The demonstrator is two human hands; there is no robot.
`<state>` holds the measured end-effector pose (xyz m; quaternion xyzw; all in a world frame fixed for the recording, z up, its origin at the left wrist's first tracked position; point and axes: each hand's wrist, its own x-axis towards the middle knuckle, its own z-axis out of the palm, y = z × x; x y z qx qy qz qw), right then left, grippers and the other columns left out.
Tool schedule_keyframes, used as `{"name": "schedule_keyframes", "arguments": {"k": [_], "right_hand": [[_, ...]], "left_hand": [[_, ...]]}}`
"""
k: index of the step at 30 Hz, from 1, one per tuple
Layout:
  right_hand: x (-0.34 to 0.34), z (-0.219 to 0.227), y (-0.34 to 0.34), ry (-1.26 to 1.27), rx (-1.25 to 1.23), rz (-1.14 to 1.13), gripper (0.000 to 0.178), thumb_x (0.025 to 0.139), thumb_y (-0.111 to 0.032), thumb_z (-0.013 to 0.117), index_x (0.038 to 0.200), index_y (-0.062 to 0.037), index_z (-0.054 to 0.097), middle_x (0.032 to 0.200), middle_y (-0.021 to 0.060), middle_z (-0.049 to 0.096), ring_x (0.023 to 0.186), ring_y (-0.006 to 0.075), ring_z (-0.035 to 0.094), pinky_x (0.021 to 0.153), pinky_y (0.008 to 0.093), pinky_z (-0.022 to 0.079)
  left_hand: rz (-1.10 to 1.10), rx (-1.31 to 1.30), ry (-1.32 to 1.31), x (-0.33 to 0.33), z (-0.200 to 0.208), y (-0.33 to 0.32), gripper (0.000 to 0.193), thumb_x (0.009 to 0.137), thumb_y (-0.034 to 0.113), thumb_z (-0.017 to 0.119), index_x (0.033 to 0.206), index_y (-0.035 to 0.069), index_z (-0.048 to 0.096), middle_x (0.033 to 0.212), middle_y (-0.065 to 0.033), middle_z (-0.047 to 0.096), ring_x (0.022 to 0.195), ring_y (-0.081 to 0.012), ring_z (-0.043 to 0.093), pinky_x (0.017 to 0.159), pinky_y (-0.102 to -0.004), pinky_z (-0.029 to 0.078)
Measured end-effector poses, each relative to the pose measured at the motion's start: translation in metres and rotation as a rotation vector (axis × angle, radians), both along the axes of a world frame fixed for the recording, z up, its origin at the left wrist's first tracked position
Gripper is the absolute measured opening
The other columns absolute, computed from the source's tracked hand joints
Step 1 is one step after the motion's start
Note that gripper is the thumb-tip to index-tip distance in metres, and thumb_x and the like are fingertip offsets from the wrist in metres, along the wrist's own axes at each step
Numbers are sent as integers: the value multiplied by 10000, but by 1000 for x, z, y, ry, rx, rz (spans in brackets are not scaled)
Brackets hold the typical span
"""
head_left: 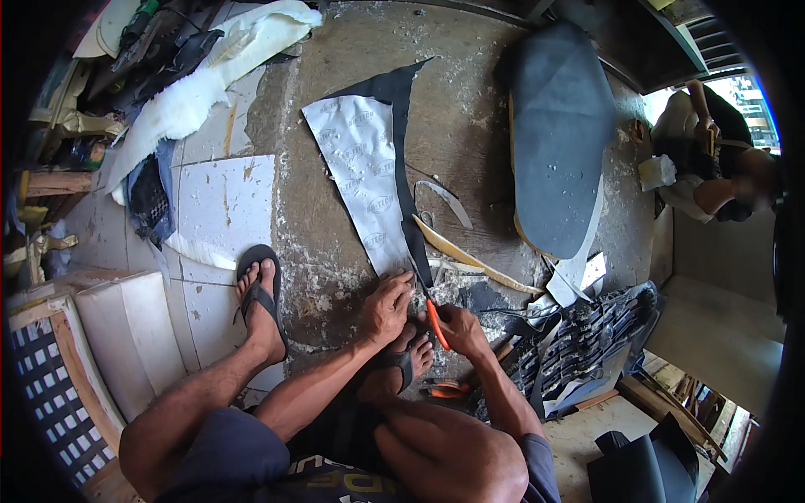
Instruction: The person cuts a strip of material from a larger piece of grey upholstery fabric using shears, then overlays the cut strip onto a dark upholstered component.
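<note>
While the right hand (458,328) grips the scissors (433,317), the left hand (388,308) rests at the near end of the sheet (359,172) on the floor (461,92), whether pinching I cannot tell; it looks light, limp, best held flat beside the scissors.

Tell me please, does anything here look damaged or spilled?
Yes. Pale crumbs litter the floor left of the left hand, like spilled scrap. At upper left, the long white foam-like piece has ragged edges, so it looks torn.
</note>
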<state>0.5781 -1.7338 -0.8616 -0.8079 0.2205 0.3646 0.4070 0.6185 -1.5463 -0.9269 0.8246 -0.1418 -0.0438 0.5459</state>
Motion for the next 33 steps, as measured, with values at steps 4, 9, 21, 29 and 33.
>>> {"name": "schedule_keyframes", "arguments": {"k": [4,9,21,29,33], "right_hand": [[5,-15,4,-33,12,-13,742,885,-689,650,1098,18,721,946,235,736,893,315,725,805,423,527],[15,-2,15,6,21,-30,673,915,-638,648,1079,11,721,916,237,724,873,303,717,796,426,522],[12,-21,33,-10,102,-122,679,915,-618,660,1119,28,712,988,211,740,932,276,703,834,405,525],[5,-15,34,42,85,-149,775,864,-675,689,1151,44,716,1018,259,737,1000,340,725,879,419,540],[6,-38,27,-10,141,-181,785,867,-678,683,1170,45,708,1055,243,741,1029,332,719,895,409,538]], "left_hand": [[-22,-10,9,-3,2,4,83,942,21,653,1018,1,627,1198,-158,708,1121,-353,680,910,-427,564],[84,-143,254,-3,10,7,80,985,52,631,1053,14,613,1181,-128,729,888,-200,697,771,-338,554],[228,-246,333,1,-8,24,168,1049,187,591,1095,35,535,959,-63,680,753,-112,510,670,-284,461],[182,-106,297,2,8,29,127,1024,145,615,1079,47,555,904,-109,666,745,-202,627,680,-349,504],[130,-42,265,-1,22,26,113,1015,132,617,1081,59,561,874,-115,666,704,-286,647,650,-372,512]]}}
